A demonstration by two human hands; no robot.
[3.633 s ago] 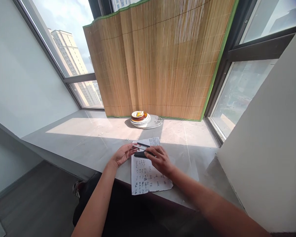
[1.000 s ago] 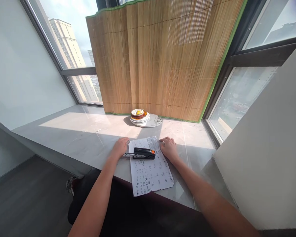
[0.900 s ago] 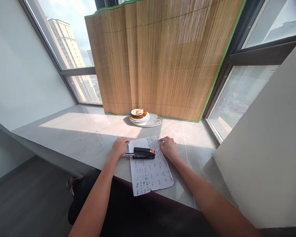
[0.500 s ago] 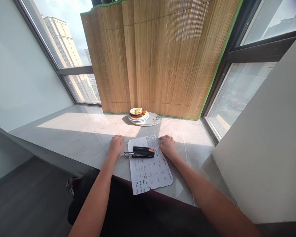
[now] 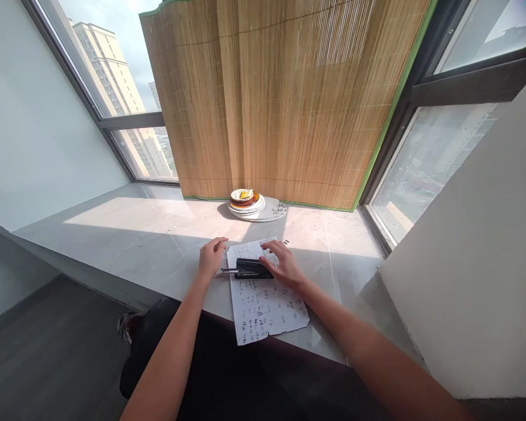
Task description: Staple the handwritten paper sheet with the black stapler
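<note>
A black stapler [image 5: 249, 269] lies crosswise on a sheet of handwritten paper [image 5: 263, 310], its metal end pointing left past the paper's edge. Over the stapler's right end is my right hand [image 5: 283, 266], thumb and fingers apart, holding nothing; whether it touches the stapler is unclear. My left hand [image 5: 213, 255] is just left of the paper, near the metal end, with fingers curled together. Nothing shows between them. Small dark specks [image 5: 286, 241] are on the sill beyond my right hand.
The grey stone sill [image 5: 127, 245] holds a stack of plates [image 5: 245, 202] on an oval board [image 5: 275, 210] at the back. Behind hangs a bamboo blind [image 5: 267, 105]. A white wall [image 5: 469, 263] bounds the right side; my knees are below the front edge.
My right hand has moved left from beside the paper to over the stapler's right end, covering its orange mark. My left hand has lifted slightly and turned, its fingers curling in.
</note>
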